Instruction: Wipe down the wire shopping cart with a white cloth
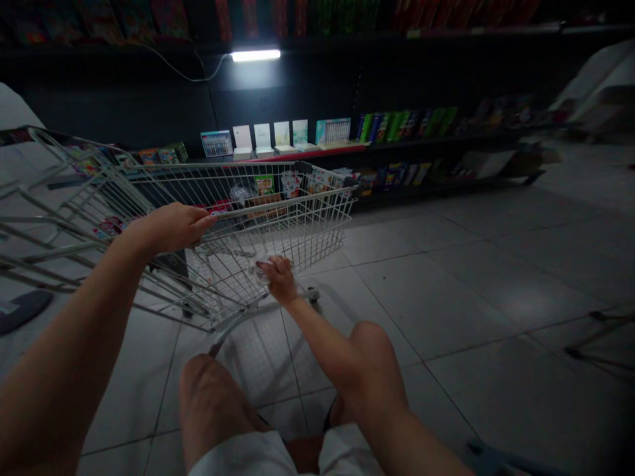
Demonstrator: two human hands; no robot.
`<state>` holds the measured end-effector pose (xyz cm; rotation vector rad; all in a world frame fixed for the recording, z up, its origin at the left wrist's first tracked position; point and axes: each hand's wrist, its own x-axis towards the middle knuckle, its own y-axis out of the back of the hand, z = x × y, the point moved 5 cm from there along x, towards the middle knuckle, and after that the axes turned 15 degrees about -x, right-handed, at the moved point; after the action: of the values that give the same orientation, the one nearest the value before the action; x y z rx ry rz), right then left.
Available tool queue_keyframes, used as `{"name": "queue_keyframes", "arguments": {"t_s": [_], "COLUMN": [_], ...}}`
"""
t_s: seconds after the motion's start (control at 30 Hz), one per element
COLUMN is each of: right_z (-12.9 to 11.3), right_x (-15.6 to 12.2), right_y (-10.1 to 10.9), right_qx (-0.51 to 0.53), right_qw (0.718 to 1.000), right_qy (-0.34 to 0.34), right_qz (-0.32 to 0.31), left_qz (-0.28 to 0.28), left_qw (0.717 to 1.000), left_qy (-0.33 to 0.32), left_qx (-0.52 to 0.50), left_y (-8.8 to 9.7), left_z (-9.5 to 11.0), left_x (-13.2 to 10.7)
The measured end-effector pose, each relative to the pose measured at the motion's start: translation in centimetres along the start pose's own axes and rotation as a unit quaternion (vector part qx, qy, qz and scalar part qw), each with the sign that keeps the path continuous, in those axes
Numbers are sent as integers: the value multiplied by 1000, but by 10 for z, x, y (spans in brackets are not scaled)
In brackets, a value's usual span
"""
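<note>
A metal wire shopping cart point(317, 241) stands sideways in front of me. My left hand point(173, 226) is closed over the cart's top side rail, near its middle. Lower down, my right hand point(281, 274) presses a crumpled white cloth point(261, 270) against the wire side of the basket. The cloth is bunched under my fingers, and part of it is hidden by them. My bent knees are just below the cart.
Behind the cart, a dark shelf point(332, 151) holds several boxes and packets under a lit tube lamp point(256, 55). More metal cart frames point(49, 248) crowd the left side. Thin dark legs of a stand point(590, 337) rest on the tiled floor point(476, 304) at right.
</note>
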<state>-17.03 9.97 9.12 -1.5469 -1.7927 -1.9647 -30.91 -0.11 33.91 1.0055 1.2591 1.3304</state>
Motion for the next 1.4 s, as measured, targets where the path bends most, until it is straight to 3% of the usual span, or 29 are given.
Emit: {"name": "queue_keyframes", "arguments": {"t_s": [0.1, 0.17, 0.27, 0.4, 0.5, 0.6, 0.7, 0.77, 0.83, 0.93, 1.0, 1.07, 1.13, 1.17, 1.23, 1.3, 1.4], "right_z": [10, 13, 11, 7, 8, 17, 29, 35, 40, 46, 46, 37, 15, 0, -30, -44, -13], "right_x": [-49, -53, -12, 71, 97, 76, 30, 0, -21, -25, -5, 27, 65, 83, 115, 133, 141], "right_y": [-15, -10, 18, 76, 85, 55, 14, -2, -5, 13, 41, 79, 114, 126, 136, 133, 124], "right_qx": [1, 3, 16, 21, 12, 2, -2, -5, -5, -1, 5, 13, 11, 2, -17, -30, -39], "right_qw": [999, 999, 1000, 988, 982, 989, 996, 998, 997, 997, 998, 994, 982, 980, 980, 976, 974], "right_qy": [0, -6, -16, -17, -9, -22, -50, -67, -70, -56, -60, -64, -36, -3, 87, 169, 202], "right_qz": [-54, -53, -8, 151, 188, 145, 67, 21, -18, -47, -12, 84, 185, 200, 179, 133, 92], "left_qz": [5, 5, 3, 9, 6, -4, 0, 1, -1, -5, -5, -2, -3, -7, -10, -8, -2], "left_qw": [1000, 1000, 1000, 1000, 999, 1000, 1000, 1000, 1000, 1000, 999, 999, 999, 999, 999, 999, 997], "left_qy": [0, -2, -13, -24, -35, -27, -19, -15, -15, -20, -29, -35, -24, -17, -9, -10, -16], "left_qx": [-5, -6, 2, 10, 4, -13, -8, -9, -14, -6, 17, 36, 39, 37, 39, 51, 69], "left_y": [1, 1, 0, 0, 0, 0, 3, 4, 4, 2, 2, 2, 3, 3, 3, 4, 3], "left_z": [0, 0, 0, -2, -2, 1, 5, 7, 6, 4, 3, 4, 5, 5, 6, 6, 4], "left_x": [1, 1, 1, 0, -1, -4, -6, -7, -7, -5, -4, -3, -4, -5, -7, -9, -12]}}
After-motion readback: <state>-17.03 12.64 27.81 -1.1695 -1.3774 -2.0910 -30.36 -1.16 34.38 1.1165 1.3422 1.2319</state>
